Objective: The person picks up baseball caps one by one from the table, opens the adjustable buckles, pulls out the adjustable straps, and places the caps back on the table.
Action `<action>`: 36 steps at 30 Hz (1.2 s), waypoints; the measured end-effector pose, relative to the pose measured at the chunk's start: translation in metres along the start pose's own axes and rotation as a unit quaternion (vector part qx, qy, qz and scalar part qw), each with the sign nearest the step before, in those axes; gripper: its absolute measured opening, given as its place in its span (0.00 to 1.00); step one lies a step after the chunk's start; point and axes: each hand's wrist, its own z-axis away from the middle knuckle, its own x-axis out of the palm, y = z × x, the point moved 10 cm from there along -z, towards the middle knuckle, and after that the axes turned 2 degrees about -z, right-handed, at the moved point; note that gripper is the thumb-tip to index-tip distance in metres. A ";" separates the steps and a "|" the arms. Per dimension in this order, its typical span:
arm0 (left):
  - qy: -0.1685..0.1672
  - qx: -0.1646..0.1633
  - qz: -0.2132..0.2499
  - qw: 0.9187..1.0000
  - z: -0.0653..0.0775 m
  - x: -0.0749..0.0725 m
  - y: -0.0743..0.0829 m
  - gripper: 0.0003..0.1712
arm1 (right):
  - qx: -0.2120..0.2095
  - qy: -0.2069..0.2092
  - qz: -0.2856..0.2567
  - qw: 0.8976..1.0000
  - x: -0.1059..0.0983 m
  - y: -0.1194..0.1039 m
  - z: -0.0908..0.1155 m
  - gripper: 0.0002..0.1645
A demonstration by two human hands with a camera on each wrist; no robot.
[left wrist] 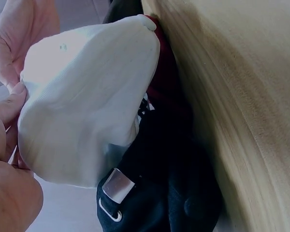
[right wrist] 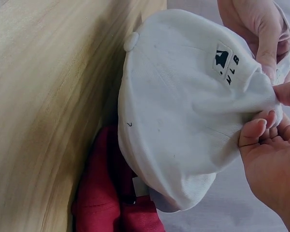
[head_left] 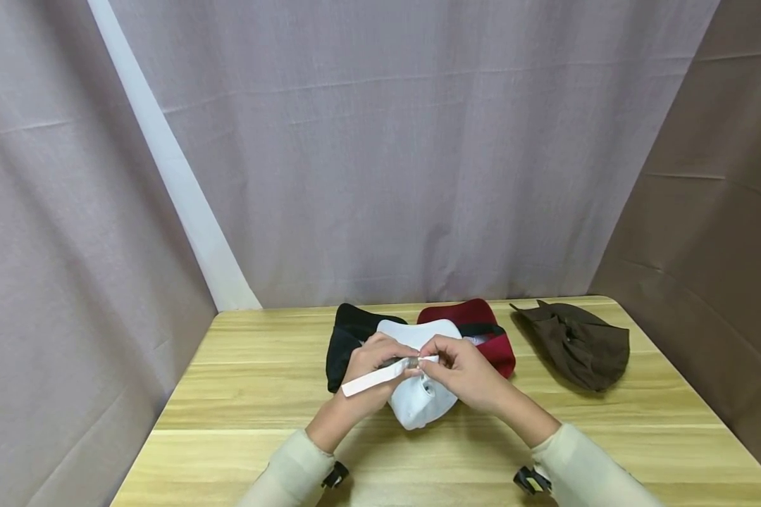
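Observation:
A white baseball cap [head_left: 421, 408] with a small MLB patch [right wrist: 223, 59] is held by both hands above the table. My left hand [head_left: 368, 370] grips its back edge, with a loose white strap [head_left: 370, 378] lying across the fingers. My right hand [head_left: 469, 373] pinches the strap by its fastening, thumb and fingertips close to the left hand's. From the right wrist view, the crown [right wrist: 183, 111] bunches slightly where the right fingers grip it. The fastening itself is too small and too covered to make out.
Behind the white cap lie a black cap [head_left: 342, 352] with a metal buckle [left wrist: 118, 185] and a dark red cap [head_left: 499, 352]. A brown cap [head_left: 580, 345] lies apart on the right of the wooden table [head_left: 254, 394]. Grey curtains [head_left: 380, 176] hang behind.

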 end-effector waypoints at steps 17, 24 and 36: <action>-0.003 -0.001 -0.009 1.000 -0.001 0.001 -0.001 0.11 | -0.007 0.006 -0.009 1.000 -0.004 -0.031 0.005 0.04; 0.002 0.007 -0.008 1.000 -0.001 0.000 0.000 0.11 | -0.014 0.011 -0.013 1.000 -0.006 -0.030 0.003 0.05; 0.001 0.006 -0.002 1.000 0.002 -0.001 -0.002 0.12 | -0.014 0.015 -0.011 1.000 -0.004 -0.029 0.003 0.02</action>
